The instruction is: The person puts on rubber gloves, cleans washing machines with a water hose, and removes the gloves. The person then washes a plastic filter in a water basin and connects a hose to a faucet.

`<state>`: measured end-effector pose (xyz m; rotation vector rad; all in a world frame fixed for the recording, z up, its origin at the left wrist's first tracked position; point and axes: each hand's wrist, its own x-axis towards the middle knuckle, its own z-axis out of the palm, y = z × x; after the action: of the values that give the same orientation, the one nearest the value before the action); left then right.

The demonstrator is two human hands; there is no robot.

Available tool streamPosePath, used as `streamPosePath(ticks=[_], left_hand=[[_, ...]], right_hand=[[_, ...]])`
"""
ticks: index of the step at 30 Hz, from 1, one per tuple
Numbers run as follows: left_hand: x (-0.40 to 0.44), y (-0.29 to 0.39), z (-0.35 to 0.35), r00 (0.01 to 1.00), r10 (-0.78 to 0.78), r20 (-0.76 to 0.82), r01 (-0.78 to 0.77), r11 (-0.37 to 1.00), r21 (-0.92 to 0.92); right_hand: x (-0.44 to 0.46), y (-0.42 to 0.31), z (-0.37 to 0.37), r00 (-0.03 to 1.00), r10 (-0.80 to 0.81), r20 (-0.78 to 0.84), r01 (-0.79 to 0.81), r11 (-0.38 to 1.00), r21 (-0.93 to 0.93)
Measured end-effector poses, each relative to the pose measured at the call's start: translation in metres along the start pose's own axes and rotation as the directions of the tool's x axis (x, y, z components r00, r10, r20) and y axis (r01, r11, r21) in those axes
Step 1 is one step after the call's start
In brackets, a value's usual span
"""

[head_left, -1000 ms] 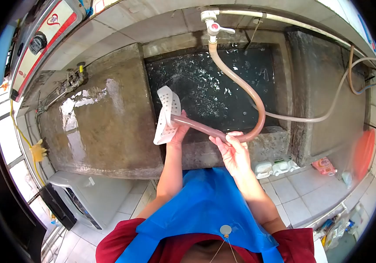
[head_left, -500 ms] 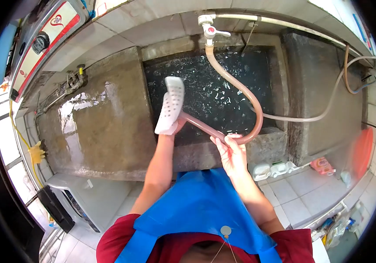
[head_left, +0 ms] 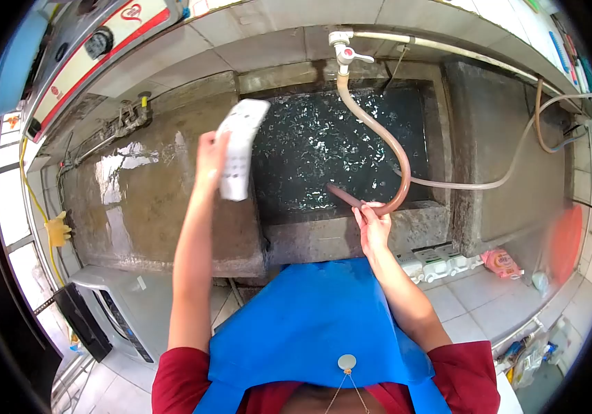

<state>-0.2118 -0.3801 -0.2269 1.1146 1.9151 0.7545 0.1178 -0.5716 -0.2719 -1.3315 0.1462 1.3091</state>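
Note:
My left hand (head_left: 210, 160) grips a white slipper (head_left: 242, 145) with rows of small holes. It is held up over the inner edge of the left concrete counter, beside the water-filled basin (head_left: 437, 131); some of my fingers are hidden behind it. In my right hand (head_left: 374, 228) is a pinkish rubber hose (head_left: 396, 148), pinched near its free end at the basin's front rim. The hose curves down from a white tap (head_left: 344, 54) with a red-centred lever. Its free end points left, low over the dark, rippling water.
Left of the basin lies a wet concrete counter (head_left: 151, 207); another concrete slab (head_left: 499, 159) is on the right. A stove (head_left: 96, 52) stands at the upper left. A paler hose (head_left: 475, 186) crosses the right side. White bottles (head_left: 437, 262) and a pink packet (head_left: 501, 263) sit below.
My left hand has carried the slipper left and up, away from the hose end and out from over the basin. My right hand has shifted slightly right, still holding the hose.

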Motion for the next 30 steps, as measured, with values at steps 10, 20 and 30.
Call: streamPosePath(ticks=[10, 20, 30], left_hand=[[-0.043, -0.140, -0.272, 0.837, 0.048, -0.545, 0.286, 0.811, 0.510], [-0.029, -0.234, -0.373, 0.797, -0.066, -0.600, 0.554, 0.474, 0.684], [-0.048, -0.175, -0.233, 0.777, 0.608, -0.162, -0.437, 0.707, 0.557]], right_hand=[[-0.026, 0.045, 0.004, 0.995, 0.063, 0.082, -0.066, 0.997, 0.033], [-0.022, 0.070, 0.020, 0.999, 0.001, -0.052, 0.003, 0.997, 0.073], [-0.010, 0.087, 0.036, 0.953, -0.072, -0.293, 0.095, 0.993, 0.068]])
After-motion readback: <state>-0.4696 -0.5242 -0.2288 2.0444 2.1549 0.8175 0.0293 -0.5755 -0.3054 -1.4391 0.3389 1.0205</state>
